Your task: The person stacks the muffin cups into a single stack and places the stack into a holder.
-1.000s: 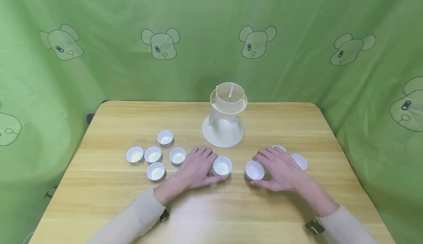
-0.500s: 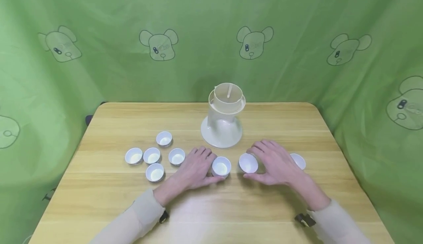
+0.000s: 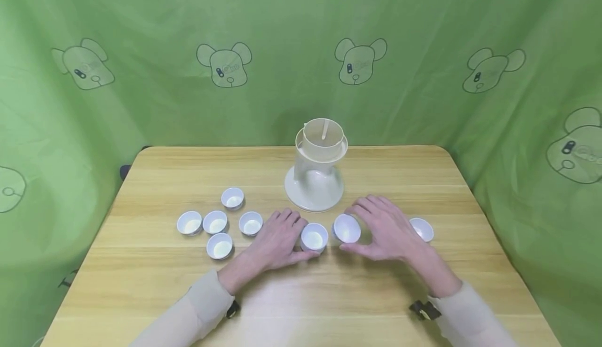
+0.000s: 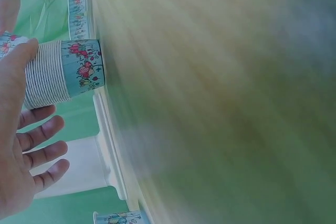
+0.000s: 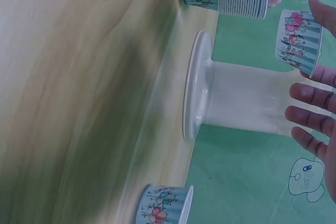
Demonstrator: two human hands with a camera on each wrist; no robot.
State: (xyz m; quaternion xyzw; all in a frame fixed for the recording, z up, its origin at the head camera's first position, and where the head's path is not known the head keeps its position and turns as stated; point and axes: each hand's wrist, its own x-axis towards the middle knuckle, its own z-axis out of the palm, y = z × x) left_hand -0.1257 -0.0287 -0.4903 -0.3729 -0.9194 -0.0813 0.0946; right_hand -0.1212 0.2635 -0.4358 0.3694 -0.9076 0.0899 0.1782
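Note:
My left hand [image 3: 279, 240] holds a tall stack of nested paper cups [image 4: 84, 69], printed blue with red fruit, which stands on the table. Its thumb lies along the near side; the other fingers look spread in the left wrist view. Right of the stack, my right hand [image 3: 388, 229] pinches a single paper cup [image 5: 298, 40] between thumb and index finger. That cup is off the table, slightly tilted, level with the stack's upper part and apart from it. In the head view, the pinched cup [image 3: 347, 229] shows its white inside.
Several loose paper cups [image 3: 215, 222] stand upright at the left. Another cup [image 3: 421, 229] sits right of my right hand. Behind the stack rises a white stand [image 3: 314, 187] with a round base and an open cylinder on top. Green curtain [image 3: 301, 59] surrounds the wooden table [image 3: 164, 284].
My right hand has moved left and a little away from me, lifting the single cup toward the stack. A cup visible behind this hand earlier is now out of sight. The left hand stays put.

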